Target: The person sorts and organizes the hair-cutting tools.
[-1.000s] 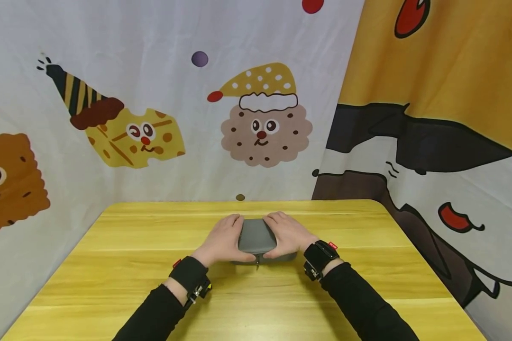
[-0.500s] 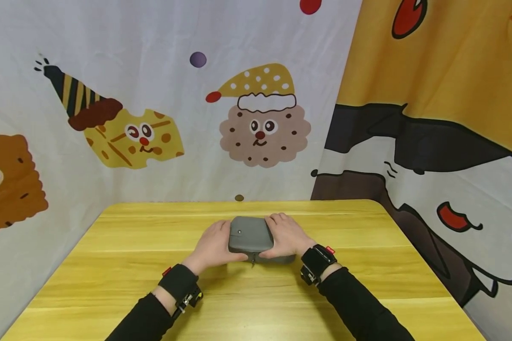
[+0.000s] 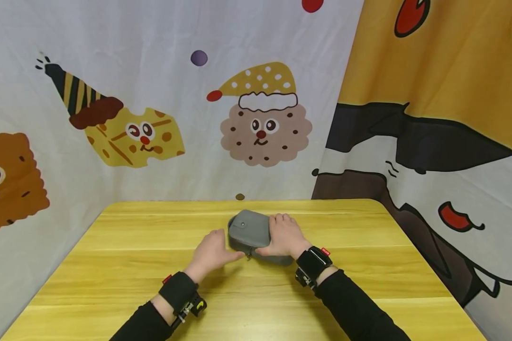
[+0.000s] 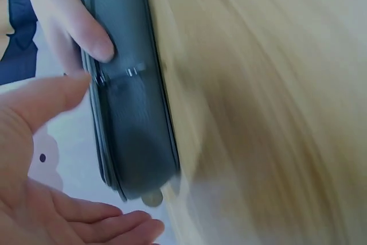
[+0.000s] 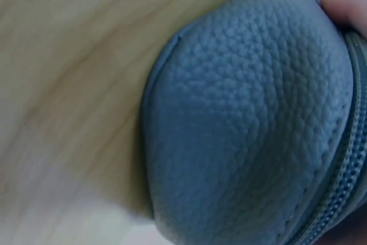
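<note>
A grey leather-like zip pouch (image 3: 251, 228) rests on the wooden table, turned slightly, with a small snap stud on its top. My right hand (image 3: 283, 235) grips its right part, thumb along the near side and fingers over the top and back. To the left, my left hand (image 3: 211, 255) holds nothing; its thumb stretches toward the pouch's near corner and its fingers are spread from it. In the left wrist view the thumb tip overlaps the edge of the pouch (image 4: 135, 124) beside the zip pull (image 4: 101, 78). The right wrist view shows the zip teeth (image 5: 347, 170) running along the pouch's edge.
The wooden table (image 3: 350, 279) spreads around both hands. Behind it hangs a white curtain (image 3: 162, 38) with cartoon prints, and a yellow and grey patterned one (image 3: 392, 76) covers the right side. Dark straps with small cameras sit on both wrists.
Both hands held the pouch a second ago. The left hand has come away from its left side, uncovering the snap stud. The pouch has shifted slightly left and turned in the right hand's grip.
</note>
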### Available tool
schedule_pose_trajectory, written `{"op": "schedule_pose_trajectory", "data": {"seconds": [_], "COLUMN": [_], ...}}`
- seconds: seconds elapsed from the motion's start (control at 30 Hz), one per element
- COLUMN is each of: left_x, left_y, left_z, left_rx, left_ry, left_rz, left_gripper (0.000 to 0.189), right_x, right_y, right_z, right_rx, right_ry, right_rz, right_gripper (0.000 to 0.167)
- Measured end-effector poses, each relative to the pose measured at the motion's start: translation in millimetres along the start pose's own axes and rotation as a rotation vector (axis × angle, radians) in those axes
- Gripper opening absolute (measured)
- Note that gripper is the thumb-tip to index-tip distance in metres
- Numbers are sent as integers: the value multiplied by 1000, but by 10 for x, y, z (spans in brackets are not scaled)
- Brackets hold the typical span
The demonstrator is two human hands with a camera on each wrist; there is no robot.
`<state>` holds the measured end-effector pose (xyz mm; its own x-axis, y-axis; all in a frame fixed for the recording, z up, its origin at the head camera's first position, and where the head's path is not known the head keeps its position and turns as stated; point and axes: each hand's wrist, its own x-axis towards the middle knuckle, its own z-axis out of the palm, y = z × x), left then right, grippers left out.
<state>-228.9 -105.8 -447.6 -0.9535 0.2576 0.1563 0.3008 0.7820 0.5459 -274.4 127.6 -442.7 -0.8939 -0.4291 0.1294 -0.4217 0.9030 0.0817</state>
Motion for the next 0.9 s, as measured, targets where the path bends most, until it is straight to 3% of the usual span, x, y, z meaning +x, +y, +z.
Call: {"op": "schedule_pose_trajectory", "data": {"seconds": [0.13, 0.3, 0.43, 0.6, 0.9], "left_x": [-23, -51, -52, -10, 42], "left_y": [50, 115, 139, 132, 143], "left_z": [25, 48, 86, 166, 259], "left_rx": [-89, -142, -178, -212, -234], "left_ry": [-15, -8, -13, -69, -91], "left_rz": [-36, -32, 11, -18, -39], "left_gripper": [41, 18, 23, 25, 32], "right_x": [-10, 5, 22, 28, 16], "right_y": [-35, -39, -36, -43, -58], "right_z": [-14, 15, 22, 1, -34], "right_rx": [-3, -12, -13, -12, -4], "right_ry": [-23, -36, -38, -46, -49], "right_rz": [29, 45, 52, 58, 59], "right_gripper": [110, 112, 112, 111, 109]}}
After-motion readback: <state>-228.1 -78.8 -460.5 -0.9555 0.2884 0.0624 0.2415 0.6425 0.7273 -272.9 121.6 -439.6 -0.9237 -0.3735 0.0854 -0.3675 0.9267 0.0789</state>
